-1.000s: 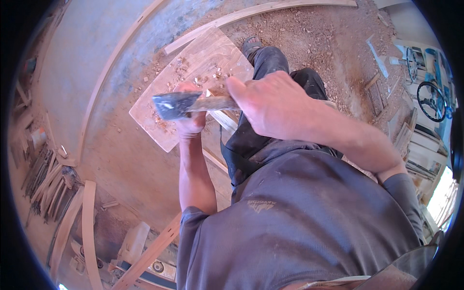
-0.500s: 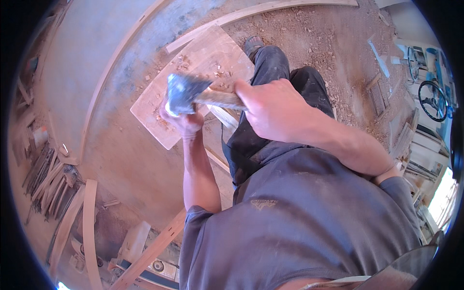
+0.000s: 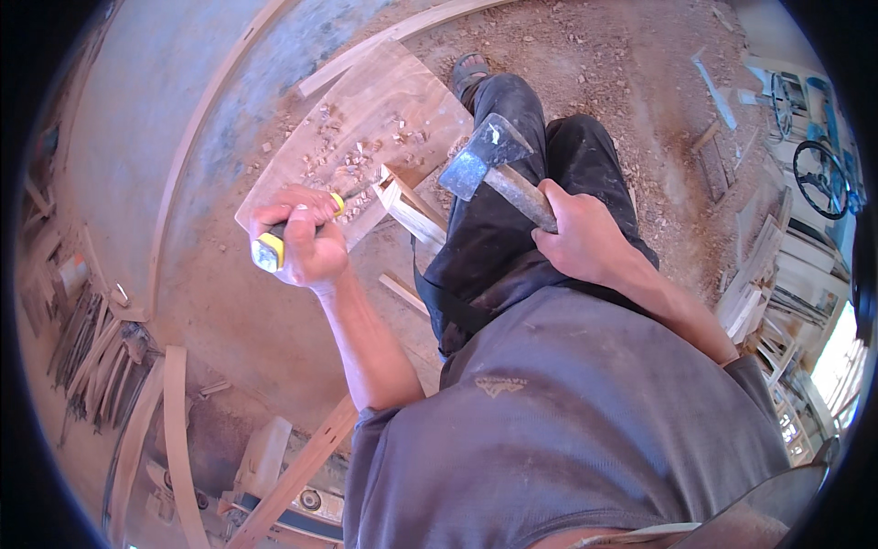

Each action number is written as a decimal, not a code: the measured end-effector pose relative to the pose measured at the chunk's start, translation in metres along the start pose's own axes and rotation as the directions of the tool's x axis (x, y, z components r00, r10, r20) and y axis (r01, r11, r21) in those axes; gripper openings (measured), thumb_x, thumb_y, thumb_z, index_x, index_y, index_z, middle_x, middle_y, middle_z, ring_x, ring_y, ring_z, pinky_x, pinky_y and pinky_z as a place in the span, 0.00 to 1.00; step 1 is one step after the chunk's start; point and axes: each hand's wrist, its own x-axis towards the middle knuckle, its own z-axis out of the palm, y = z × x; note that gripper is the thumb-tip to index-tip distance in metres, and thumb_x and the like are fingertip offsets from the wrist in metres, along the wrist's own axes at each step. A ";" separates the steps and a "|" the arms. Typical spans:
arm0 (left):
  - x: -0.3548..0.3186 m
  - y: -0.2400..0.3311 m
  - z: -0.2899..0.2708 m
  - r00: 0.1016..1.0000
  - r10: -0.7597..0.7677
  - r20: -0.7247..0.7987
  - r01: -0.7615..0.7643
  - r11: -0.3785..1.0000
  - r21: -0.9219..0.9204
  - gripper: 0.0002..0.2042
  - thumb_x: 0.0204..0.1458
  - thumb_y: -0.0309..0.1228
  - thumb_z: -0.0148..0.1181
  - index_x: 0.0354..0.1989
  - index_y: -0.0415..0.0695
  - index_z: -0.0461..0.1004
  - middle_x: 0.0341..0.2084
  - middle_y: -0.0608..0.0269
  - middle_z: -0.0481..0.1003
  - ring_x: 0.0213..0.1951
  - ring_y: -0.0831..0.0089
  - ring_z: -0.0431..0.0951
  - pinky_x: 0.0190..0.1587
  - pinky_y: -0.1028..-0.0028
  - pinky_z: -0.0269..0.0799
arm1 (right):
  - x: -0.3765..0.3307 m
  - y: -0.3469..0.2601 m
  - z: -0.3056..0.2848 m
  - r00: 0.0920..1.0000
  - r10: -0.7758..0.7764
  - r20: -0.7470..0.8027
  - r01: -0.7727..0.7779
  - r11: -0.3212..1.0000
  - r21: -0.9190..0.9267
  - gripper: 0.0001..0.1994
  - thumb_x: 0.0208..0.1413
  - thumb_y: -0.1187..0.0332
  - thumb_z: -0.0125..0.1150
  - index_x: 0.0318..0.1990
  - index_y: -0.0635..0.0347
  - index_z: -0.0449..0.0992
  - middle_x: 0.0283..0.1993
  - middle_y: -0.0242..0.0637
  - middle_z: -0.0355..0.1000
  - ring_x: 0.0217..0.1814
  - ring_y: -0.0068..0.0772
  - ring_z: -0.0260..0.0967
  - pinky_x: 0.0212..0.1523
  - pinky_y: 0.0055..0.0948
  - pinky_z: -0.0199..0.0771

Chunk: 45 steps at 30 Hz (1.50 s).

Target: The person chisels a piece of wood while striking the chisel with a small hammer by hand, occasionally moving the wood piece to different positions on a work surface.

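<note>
My left hand [image 3: 304, 236] is closed around a chisel [image 3: 268, 252] with a black and yellow handle; its thin blade points toward the notched end of a wooden piece [image 3: 412, 212]. Whether the blade tip touches the wood, I cannot tell. That piece runs out beside my left thigh, over a broad wooden board [image 3: 366, 101] strewn with chips [image 3: 352, 165]. In my right hand [image 3: 585, 233] is a hatchet [image 3: 489, 156], gripped by its wooden handle. The hatchet's head is over my thighs, to the right of the wooden piece and apart from the chisel.
Long curved wooden strips [image 3: 197, 137] lie on the floor beyond and left of the board. Sticks and offcuts [image 3: 105, 352] are piled at the far left. Wood chips cover the ground by my sandalled foot [image 3: 471, 69]. A steering wheel [image 3: 820, 180] shows at the right.
The hatchet has swung from above my left hand back to the right, over my thighs. My left hand, with the chisel, appears lower and farther left; the notched wood end now shows.
</note>
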 end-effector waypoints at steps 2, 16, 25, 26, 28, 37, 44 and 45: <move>-0.003 -0.001 -0.003 0.999 -0.019 0.027 0.019 1.000 -0.009 0.04 0.44 0.19 0.50 0.27 0.40 0.64 0.15 0.56 0.66 0.17 0.69 0.66 0.22 0.68 0.69 | 0.003 -0.002 0.001 0.999 -0.035 -0.004 0.035 0.999 0.004 0.20 0.52 0.69 0.62 0.51 0.66 0.68 0.33 0.59 0.76 0.40 0.64 0.76 0.43 0.54 0.74; 0.006 -0.014 0.013 0.939 -0.265 0.221 0.187 0.929 0.319 0.01 0.46 0.19 0.57 0.25 0.38 0.73 0.21 0.64 0.75 0.23 0.79 0.70 0.26 0.77 0.64 | 0.009 -0.043 -0.027 0.951 -0.241 -0.195 0.255 0.966 0.049 0.16 0.52 0.71 0.66 0.46 0.64 0.69 0.27 0.54 0.73 0.33 0.60 0.74 0.34 0.46 0.71; 0.002 -0.036 0.013 0.865 -0.321 0.386 0.142 0.894 0.426 0.17 0.43 0.22 0.61 0.44 0.38 0.77 0.37 0.63 0.79 0.40 0.73 0.77 0.46 0.72 0.73 | 0.037 -0.094 -0.045 0.905 -0.426 -0.010 0.395 0.847 -0.357 0.11 0.55 0.74 0.55 0.46 0.61 0.67 0.25 0.46 0.74 0.28 0.56 0.75 0.30 0.52 0.73; 0.003 -0.033 0.017 0.886 -0.260 0.385 0.097 0.914 0.395 0.16 0.42 0.22 0.61 0.44 0.38 0.77 0.36 0.63 0.78 0.39 0.74 0.76 0.44 0.72 0.72 | 0.037 -0.092 -0.045 0.894 -0.446 -0.048 0.404 0.847 -0.346 0.11 0.55 0.74 0.56 0.45 0.61 0.67 0.25 0.46 0.74 0.28 0.56 0.75 0.30 0.52 0.73; 0.008 -0.026 0.028 0.914 -0.207 0.348 0.076 0.932 0.354 0.14 0.42 0.21 0.60 0.40 0.38 0.77 0.34 0.64 0.77 0.35 0.76 0.74 0.38 0.72 0.71 | 0.033 -0.088 -0.047 0.866 -0.485 -0.120 0.428 0.844 -0.323 0.11 0.54 0.74 0.57 0.44 0.61 0.67 0.24 0.47 0.74 0.28 0.56 0.75 0.30 0.52 0.73; -0.002 -0.027 0.005 0.880 -0.296 0.371 0.096 0.876 0.472 0.06 0.47 0.28 0.63 0.33 0.42 0.77 0.30 0.64 0.78 0.34 0.74 0.77 0.35 0.70 0.67 | 0.032 -0.092 -0.035 0.896 -0.443 -0.032 0.420 0.868 -0.265 0.14 0.53 0.73 0.58 0.46 0.65 0.66 0.24 0.49 0.75 0.28 0.58 0.76 0.31 0.53 0.74; -0.005 -0.056 0.051 0.999 0.016 -0.037 -0.001 0.925 0.379 0.05 0.43 0.20 0.63 0.29 0.42 0.76 0.20 0.68 0.76 0.22 0.80 0.72 0.25 0.74 0.65 | 0.025 -0.040 -0.014 0.977 -0.143 -0.160 0.146 0.989 0.004 0.21 0.53 0.69 0.61 0.53 0.67 0.68 0.32 0.59 0.76 0.39 0.64 0.76 0.42 0.53 0.75; -0.003 -0.066 0.058 0.997 0.037 -0.067 -0.006 0.910 0.414 0.05 0.42 0.20 0.63 0.26 0.44 0.75 0.18 0.69 0.74 0.20 0.81 0.69 0.23 0.76 0.62 | 0.022 -0.026 -0.013 0.979 -0.082 -0.187 0.089 0.996 0.030 0.22 0.53 0.68 0.62 0.54 0.67 0.68 0.34 0.60 0.76 0.40 0.65 0.76 0.43 0.52 0.75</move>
